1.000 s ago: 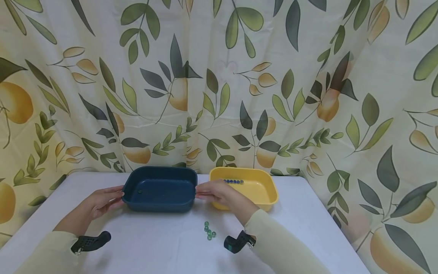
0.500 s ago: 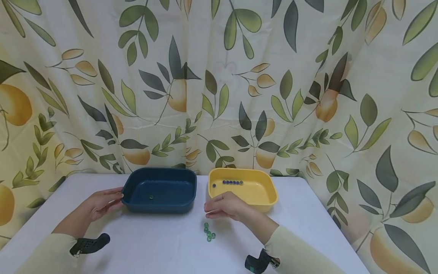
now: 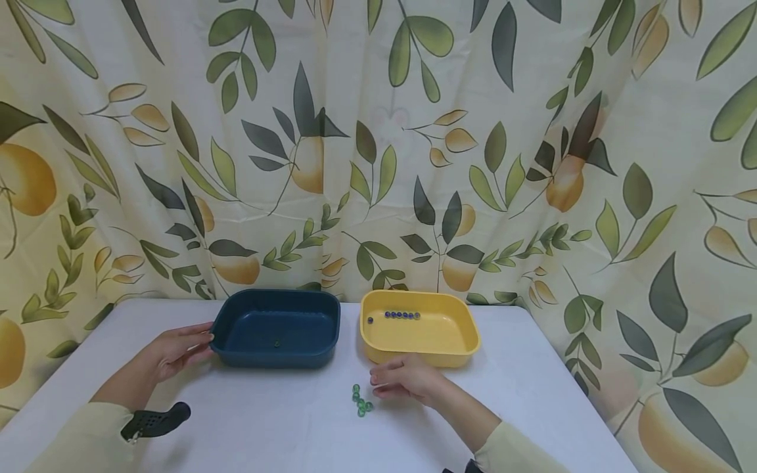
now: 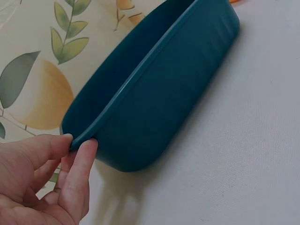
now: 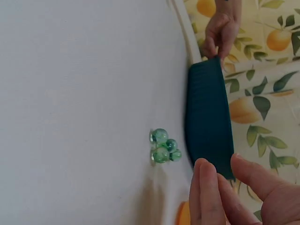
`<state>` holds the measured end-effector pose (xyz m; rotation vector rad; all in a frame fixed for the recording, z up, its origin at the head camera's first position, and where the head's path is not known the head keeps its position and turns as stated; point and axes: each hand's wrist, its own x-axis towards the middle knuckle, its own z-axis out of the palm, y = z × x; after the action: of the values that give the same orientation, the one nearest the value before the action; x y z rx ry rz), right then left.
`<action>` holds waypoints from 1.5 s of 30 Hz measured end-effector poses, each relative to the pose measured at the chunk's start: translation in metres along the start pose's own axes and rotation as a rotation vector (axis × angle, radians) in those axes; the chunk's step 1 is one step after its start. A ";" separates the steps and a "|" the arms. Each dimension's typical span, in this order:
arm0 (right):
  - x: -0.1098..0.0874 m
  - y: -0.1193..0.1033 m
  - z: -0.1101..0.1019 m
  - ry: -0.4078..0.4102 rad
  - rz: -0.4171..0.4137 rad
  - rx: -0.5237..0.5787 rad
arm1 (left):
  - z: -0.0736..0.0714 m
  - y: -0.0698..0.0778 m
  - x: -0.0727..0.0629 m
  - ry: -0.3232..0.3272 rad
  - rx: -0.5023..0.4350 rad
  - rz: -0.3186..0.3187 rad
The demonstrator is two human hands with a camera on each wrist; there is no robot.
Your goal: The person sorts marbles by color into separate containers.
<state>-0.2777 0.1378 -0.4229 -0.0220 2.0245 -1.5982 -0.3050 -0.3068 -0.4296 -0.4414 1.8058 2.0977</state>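
Observation:
A dark blue plastic basin (image 3: 272, 360) stands at the table's back left. My left hand (image 3: 180, 351) holds its left end, thumb and fingertip at the rim corner in the left wrist view. Inside the basin lies one green marble (image 3: 276, 343). My right hand (image 3: 408, 380) hovers over the table in front of a yellow basin (image 3: 449, 359), fingers extended and thumb apart, nothing between them. Just left of its fingertips sits a cluster of green glass marbles (image 5: 161, 154) on the cloth. Several blue marbles (image 3: 402, 315) lie in a row in the yellow basin, with one apart (image 3: 370, 320).
A white cloth (image 3: 272, 427) covers the table. Behind it hangs a curtain (image 3: 378, 197) printed with leaves and fruit. The two basins stand side by side with a narrow gap between them.
My right hand has left the blue basin's right end and moved right and nearer, beside the green marbles. The marble in the blue basin has rolled right. My left hand has stayed put.

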 end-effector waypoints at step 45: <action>0.008 0.043 0.020 0.104 -0.058 -0.145 | 0.001 0.000 -0.001 0.007 0.016 0.000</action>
<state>-0.2622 0.1302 -0.4674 -0.0532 2.2357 -1.5127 -0.3046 -0.3058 -0.4288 -0.4446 1.8253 2.0826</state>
